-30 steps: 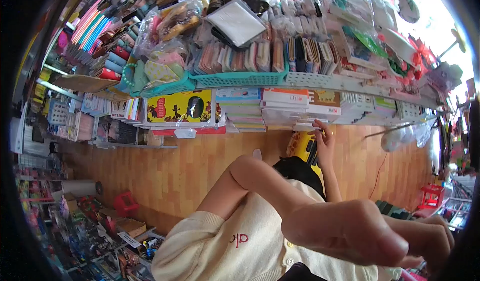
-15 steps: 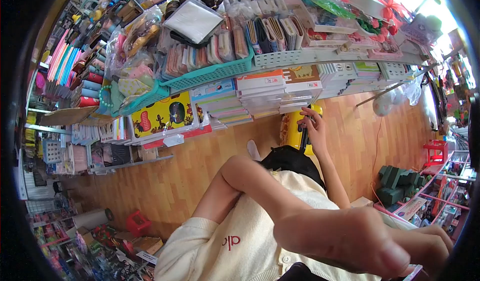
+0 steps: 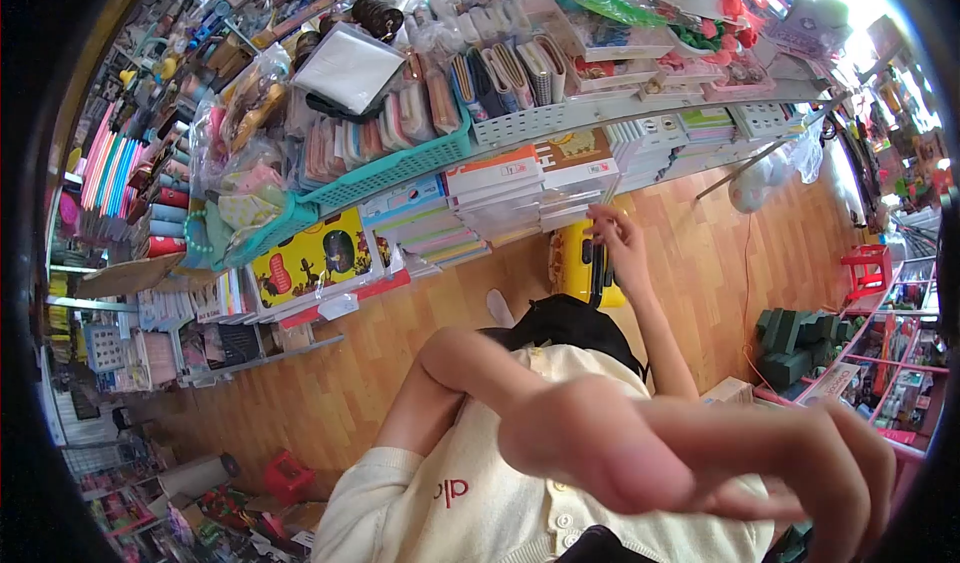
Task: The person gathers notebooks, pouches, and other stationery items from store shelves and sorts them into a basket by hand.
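My left hand (image 3: pixel 690 453) is large and blurred close to the camera, reaching across my chest from the left. Its fingers are bent and spread, and nothing shows in them. Farther out, my right hand (image 3: pixel 622 248) is raised over a yellow case (image 3: pixel 572 273) with black parts, its fingers loosely curled and apart. I see nothing held there. Below the hands are my cream top (image 3: pixel 490 483) with red letters and a black item (image 3: pixel 575 323) around my lap.
A crowded shelf spans the top, with a teal basket (image 3: pixel 390 168) of pouches and stacks of books (image 3: pixel 495 193) beneath. A red stool (image 3: pixel 868 268) and dark green blocks (image 3: pixel 795 348) stand at right. Another red stool (image 3: pixel 288 475) is at lower left.
The view has shifted, so the shelf appears farther left. My left hand has turned and its fingers have spread further. My right hand's fingers are slightly more curled.
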### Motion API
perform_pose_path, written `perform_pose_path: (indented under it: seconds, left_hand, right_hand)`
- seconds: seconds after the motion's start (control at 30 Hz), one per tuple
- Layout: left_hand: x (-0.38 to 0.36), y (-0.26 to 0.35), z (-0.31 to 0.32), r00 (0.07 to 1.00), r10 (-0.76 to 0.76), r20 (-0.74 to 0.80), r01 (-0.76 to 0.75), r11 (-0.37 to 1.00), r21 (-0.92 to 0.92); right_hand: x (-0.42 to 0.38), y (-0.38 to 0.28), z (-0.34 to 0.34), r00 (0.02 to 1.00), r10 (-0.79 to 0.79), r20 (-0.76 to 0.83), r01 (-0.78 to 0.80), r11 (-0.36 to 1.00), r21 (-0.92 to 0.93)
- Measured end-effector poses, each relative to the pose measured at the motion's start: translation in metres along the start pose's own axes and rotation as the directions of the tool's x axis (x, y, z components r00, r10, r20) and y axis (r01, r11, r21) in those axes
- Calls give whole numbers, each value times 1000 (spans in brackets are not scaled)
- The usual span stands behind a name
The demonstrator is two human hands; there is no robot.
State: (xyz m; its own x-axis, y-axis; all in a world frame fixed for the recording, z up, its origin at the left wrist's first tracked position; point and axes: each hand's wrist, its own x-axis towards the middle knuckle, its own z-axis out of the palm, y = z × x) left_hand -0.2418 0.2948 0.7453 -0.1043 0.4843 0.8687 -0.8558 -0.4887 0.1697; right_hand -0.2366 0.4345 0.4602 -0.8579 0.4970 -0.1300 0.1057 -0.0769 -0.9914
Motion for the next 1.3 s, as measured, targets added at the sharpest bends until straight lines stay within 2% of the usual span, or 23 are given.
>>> perform_pose_path:
  seconds: [0.03, 0.07, 0.1, 0.13, 0.2, 0.27, 0.33, 0.37, 0.43, 0.47, 0.57, 0.7, 0.73, 0.8, 0.83, 0.97, 1.03, 1.07, 1.1, 1.17, 1.2, 1.27, 1.3]
  left_hand:
    - [-7, 12, 9, 991, -45, -124, 45, 999, 1]
    - [-15, 19, 13, 957, -30, -288, -12, 990, -144]
    - [-28, 14, -9, 975, 48, -216, -23, 993, 118]
    - [-41, 30, -9, 944, -11, -329, 118, 944, 309]
    - [-71, 46, -19, 913, -8, -407, 313, 652, 691]
    - [-91, 62, -21, 830, -59, -555, 533, 379, 757]
    - [-117, 69, -29, 741, 19, -671, 557, 541, 630]
    - [-124, 74, -29, 758, 0, -652, 553, 529, 643]
    - [-133, 84, -27, 708, 206, -675, 463, 587, 664]
    - [-136, 89, -25, 722, 208, -660, 452, 581, 677]
    - [-142, 100, -18, 541, 410, -735, 568, 466, 678]
    - [-150, 107, -18, 485, 446, -752, 582, 477, 659]
    - [-151, 109, -18, 493, 433, -755, 585, 477, 656]
    - [-151, 112, -21, 501, 423, -755, 584, 478, 656]
    - [-149, 114, -23, 490, 411, -769, 594, 488, 639]
    - [-150, 122, -38, 461, 385, -799, 620, 505, 601]
    - [-148, 126, -53, 428, 410, -805, 606, 531, 592]
    - [-146, 127, -59, 390, 433, -813, 595, 555, 581]
    - [-139, 127, -64, 379, 427, -821, 599, 563, 569]
    - [-130, 128, -73, 405, 243, -881, 637, 617, 463]
    - [-131, 127, -76, 388, 238, -890, 640, 625, 446]
    - [-137, 125, -78, 465, -57, -884, 731, 588, 347]
    - [-138, 123, -77, 431, -66, -900, 732, 608, 306]
  right_hand:
    - [7, -17, -1, 995, -95, -13, 95, 995, 0]
    - [17, -38, -3, 994, -108, -20, 108, 994, -1]
    - [28, -63, -5, 977, -205, -66, 208, 977, 54]
    - [40, -87, -8, 946, -301, -118, 313, 944, 101]
    - [60, -134, -16, 931, -330, -155, 349, 930, 115]
    - [85, -166, -19, 909, -366, -198, 396, 908, 137]
    - [109, -183, -20, 924, -294, -244, 331, 936, 123]
    - [118, -187, -22, 911, -320, -261, 361, 924, 125]
    - [141, -190, -23, 926, -232, -298, 258, 965, 50]
    - [149, -189, -23, 921, -252, -296, 277, 960, 46]
    - [154, -187, -22, 920, -322, -224, 361, 919, 159]
    - [157, -187, -22, 886, -339, -316, 405, 897, 176]
    - [154, -187, -18, 887, -341, -311, 406, 897, 174]
    - [143, -188, -10, 778, -459, -429, 594, 761, 261]
    - [146, -177, -20, 793, -524, -310, 607, 721, 333]
    - [108, -181, -14, 807, -482, -343, 591, 630, 504]
    - [88, -173, -17, 900, -359, -247, 419, 555, 719]
    - [78, -169, -16, 902, -351, -251, 417, 560, 716]
    - [67, -166, -12, 908, -404, -107, 356, 615, 704]
    - [56, -157, -3, 897, -416, 151, 244, 750, 615]
    - [51, -158, 6, 905, -397, 149, 230, 754, 615]
    - [41, -165, 24, 861, -433, 265, 269, 832, 484]
    - [41, -162, 23, 846, -429, 316, 290, 869, 402]
